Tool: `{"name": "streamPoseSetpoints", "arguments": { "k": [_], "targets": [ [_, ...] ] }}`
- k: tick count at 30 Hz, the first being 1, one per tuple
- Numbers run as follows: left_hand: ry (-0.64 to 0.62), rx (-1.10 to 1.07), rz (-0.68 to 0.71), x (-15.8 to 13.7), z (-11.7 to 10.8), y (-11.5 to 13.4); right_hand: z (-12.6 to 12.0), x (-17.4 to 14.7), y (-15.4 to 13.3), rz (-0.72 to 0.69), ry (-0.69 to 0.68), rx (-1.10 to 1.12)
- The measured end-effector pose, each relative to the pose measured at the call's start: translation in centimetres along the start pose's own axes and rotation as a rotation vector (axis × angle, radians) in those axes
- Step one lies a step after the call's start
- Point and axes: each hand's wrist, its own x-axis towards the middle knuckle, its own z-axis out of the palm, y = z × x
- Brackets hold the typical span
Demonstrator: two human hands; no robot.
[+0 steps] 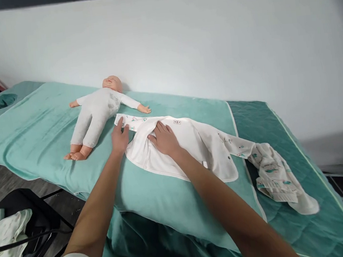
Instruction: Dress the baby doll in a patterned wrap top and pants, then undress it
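Observation:
A white baby shirt (pixel 187 135) with printed sleeves lies spread on the pale green sheet, its inner side and a small neck label showing. At the cuff of its left sleeve is my left hand (pixel 120 138), thumb and forefinger apart and touching the fabric. My right hand (pixel 165 140) rests open on the shirt's body near the neckline, fingers stretched out over the cloth. A baby doll (pixel 99 105) in a white body lies on its back to the left of the shirt, arms spread, head toward the wall.
A crumpled printed garment (pixel 274 175) lies at the right, by the shirt's far sleeve, on the darker green quilted cover (pixel 314 195). A black chair (pixel 30 202) with folded cloths (pixel 12 240) stands at lower left. The white wall (pixel 181 42) borders the bed's back edge.

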Motion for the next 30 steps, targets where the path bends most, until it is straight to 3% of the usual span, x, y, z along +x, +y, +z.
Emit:
{"name": "streamPoseSetpoints", "arguments": {
  "k": [5,10,18,24,27,30],
  "targets": [
    [0.071,0.026,0.032,0.0,0.3,-0.4,0.3,0.3,0.2,-0.023,0.017,-0.022],
    [0.132,0.126,0.083,-2.2,-0.6,0.3,-0.1,-0.9,-0.6,-0.015,-0.005,-0.016],
    [0.045,0.363,0.198,-7.7,-1.9,1.2,-0.6,-6.0,-3.3,-0.125,-0.008,-0.001],
    [0.038,0.418,0.248,-9.0,-2.2,1.3,-1.4,-11.3,-5.3,-0.248,-0.035,0.050],
    [0.040,0.405,0.248,-8.9,-2.2,1.0,-3.3,-13.5,-5.0,-0.346,-0.153,0.196],
    [0.035,0.398,0.235,-8.7,-2.2,0.9,-6.4,-14.2,-2.8,-0.337,-0.336,0.544]
  ]
}}
